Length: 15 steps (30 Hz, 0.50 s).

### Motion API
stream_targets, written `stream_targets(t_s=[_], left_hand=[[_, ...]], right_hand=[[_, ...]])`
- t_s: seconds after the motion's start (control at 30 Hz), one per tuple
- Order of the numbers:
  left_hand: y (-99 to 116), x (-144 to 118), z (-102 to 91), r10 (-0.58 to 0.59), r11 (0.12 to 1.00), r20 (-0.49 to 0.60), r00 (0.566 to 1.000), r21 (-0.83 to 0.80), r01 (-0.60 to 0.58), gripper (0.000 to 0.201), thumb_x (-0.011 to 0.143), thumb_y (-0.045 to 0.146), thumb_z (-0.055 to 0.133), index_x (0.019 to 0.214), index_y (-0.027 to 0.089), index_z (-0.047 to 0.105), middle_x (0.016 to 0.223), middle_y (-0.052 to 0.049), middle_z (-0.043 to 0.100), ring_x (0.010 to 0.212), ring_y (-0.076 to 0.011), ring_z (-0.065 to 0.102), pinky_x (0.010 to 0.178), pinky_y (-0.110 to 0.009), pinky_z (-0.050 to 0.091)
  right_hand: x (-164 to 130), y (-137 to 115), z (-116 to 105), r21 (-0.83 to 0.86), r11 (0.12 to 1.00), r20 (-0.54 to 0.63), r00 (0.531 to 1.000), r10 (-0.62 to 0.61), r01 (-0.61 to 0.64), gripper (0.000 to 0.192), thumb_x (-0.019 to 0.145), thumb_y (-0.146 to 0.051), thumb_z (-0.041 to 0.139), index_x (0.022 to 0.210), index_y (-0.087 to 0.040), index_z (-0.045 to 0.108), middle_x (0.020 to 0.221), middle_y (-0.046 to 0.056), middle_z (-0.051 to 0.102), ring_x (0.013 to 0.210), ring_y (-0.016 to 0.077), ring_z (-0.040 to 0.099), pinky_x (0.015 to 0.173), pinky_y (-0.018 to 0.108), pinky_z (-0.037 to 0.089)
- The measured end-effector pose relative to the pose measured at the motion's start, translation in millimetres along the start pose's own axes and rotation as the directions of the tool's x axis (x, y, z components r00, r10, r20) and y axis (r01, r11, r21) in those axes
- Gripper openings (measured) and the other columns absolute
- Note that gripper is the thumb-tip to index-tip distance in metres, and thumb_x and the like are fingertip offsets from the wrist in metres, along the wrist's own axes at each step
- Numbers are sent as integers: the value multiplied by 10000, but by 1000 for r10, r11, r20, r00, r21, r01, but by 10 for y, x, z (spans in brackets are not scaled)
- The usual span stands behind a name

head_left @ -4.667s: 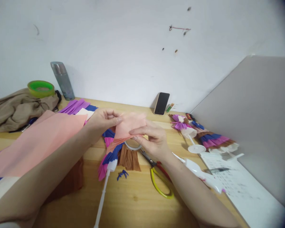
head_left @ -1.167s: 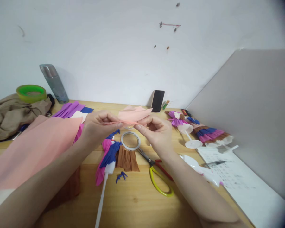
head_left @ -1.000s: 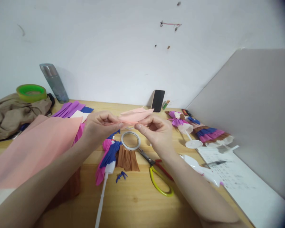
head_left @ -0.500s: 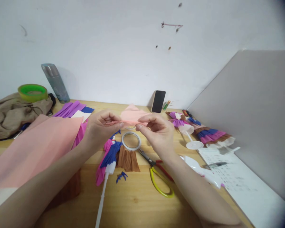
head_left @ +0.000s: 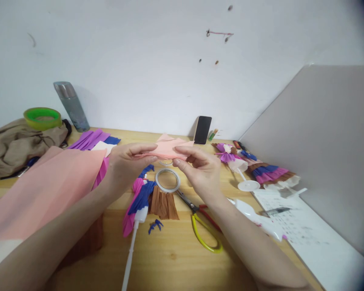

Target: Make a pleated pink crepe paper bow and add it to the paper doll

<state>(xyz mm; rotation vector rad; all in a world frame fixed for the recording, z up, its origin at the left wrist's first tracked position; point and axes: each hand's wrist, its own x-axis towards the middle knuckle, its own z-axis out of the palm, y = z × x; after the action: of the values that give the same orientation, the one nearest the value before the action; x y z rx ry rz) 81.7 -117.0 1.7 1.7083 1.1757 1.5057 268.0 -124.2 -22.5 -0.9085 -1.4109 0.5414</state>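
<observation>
Between my hands, above the table, a small piece of peach crepe paper [head_left: 171, 148] is stretched with its near edge folded. My left hand [head_left: 129, 159] pinches the left end between thumb and fingers. At the other end, my right hand [head_left: 198, 163] pinches it the same way. Below lie a roll of narrow tape [head_left: 168, 180], a pleated brown paper strip [head_left: 163, 205] and scissors [head_left: 197, 210] with red and yellow handles. A white stick [head_left: 131, 246] bears a small figure dressed in blue and pink paper [head_left: 142, 198].
Large peach sheets [head_left: 51, 182] cover the left side. Behind stand a bottle [head_left: 72, 107], a green tape roll [head_left: 42, 118] on brown cloth, and a phone [head_left: 202, 130] against the wall. On the right are paper-dressed figures [head_left: 226, 151], a glue gun [head_left: 257, 218] and a written sheet [head_left: 309, 238].
My left fingers have straightened along the top of the peach paper, and more of its folded strip shows between my hands. The things on the table have stayed put.
</observation>
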Motion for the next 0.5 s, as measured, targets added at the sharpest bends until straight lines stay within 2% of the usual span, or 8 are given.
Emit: stream_targets(t_s=[0.27, 0.5], left_hand=[[-28, 14, 6, 42, 999, -2, 999, 25, -42, 157, 632, 161, 792, 782, 208, 787, 811, -17, 790, 740, -194, 742, 724, -284, 619], [-128, -12, 38, 183, 983, -37, 982, 42, -181, 150, 693, 142, 756, 799, 243, 789, 820, 8, 790, 736, -163, 732, 694, -245, 592]], right_hand=[[11, 8, -6, -36, 999, 15, 1000, -15, 16, 157, 715, -205, 763, 870, -226, 772, 882, 45, 781, 632, 154, 641, 632, 319, 545], [17, -7, -16, -161, 971, 47, 984, -171, 176, 113, 773, -162, 721, 855, -228, 762, 825, 25, 765, 651, 150, 647, 631, 299, 546]])
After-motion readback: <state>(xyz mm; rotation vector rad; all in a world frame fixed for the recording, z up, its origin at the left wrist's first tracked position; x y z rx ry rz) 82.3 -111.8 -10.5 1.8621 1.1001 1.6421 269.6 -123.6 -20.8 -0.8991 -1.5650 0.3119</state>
